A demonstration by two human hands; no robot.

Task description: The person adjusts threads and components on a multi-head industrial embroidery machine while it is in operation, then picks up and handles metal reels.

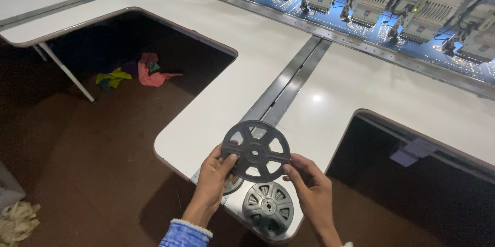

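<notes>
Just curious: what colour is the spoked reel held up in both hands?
Dark grey, the reel has open spokes; the head view shows it best.

Bare hands, blue knit sleeve (184,235), white fuzzy cuff (192,225)

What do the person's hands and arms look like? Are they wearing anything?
Both hands are bare: no gloves, and no rings or watch that can be seen. The left hand comes out of a blue sleeve with a fuzzy pale cuff at the wrist. The right hand has a bare wrist, with only a tiny bit of pale cloth showing at the picture's bottom edge.
</notes>
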